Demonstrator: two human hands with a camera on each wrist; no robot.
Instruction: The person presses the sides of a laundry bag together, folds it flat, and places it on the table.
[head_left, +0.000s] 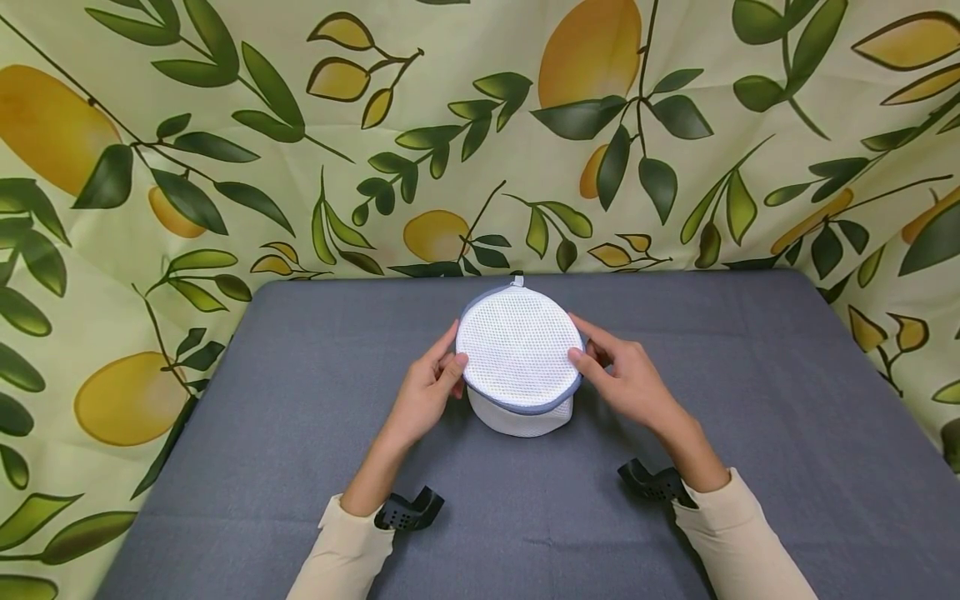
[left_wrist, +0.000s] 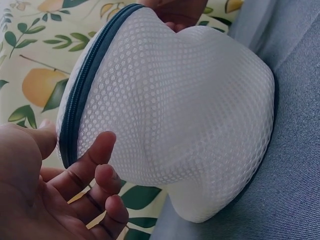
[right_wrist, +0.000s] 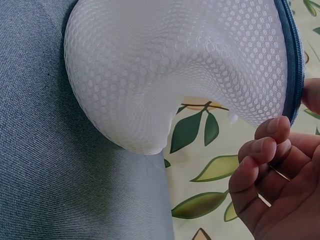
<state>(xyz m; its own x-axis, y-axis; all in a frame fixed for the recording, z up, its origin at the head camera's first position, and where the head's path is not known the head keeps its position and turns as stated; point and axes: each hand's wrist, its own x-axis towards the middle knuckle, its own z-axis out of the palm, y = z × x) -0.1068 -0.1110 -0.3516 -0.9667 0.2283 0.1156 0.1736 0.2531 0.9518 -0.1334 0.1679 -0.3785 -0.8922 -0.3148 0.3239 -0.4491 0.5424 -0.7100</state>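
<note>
A round white mesh laundry bag (head_left: 519, 346) stands on the table, its flat top tilted toward the head camera. Blue zipper trim (left_wrist: 82, 90) runs around the top rim, and a small tab (head_left: 517, 282) sticks up at the back. My left hand (head_left: 426, 398) pinches the rim from the left, thumb on top and fingers beneath. On the opposite side my right hand (head_left: 632, 382) pinches the rim the same way. Both wrist views show the soft mesh side wall (right_wrist: 150, 65) dented and creased below the rim. The inside of the bag is hidden.
A grey cloth covers the table (head_left: 262, 467). Behind it and at its sides hangs a curtain (head_left: 465, 183) printed with lemons and leaves. Black wrist mounts (head_left: 411, 510) sit at both cream sleeves (head_left: 742, 533).
</note>
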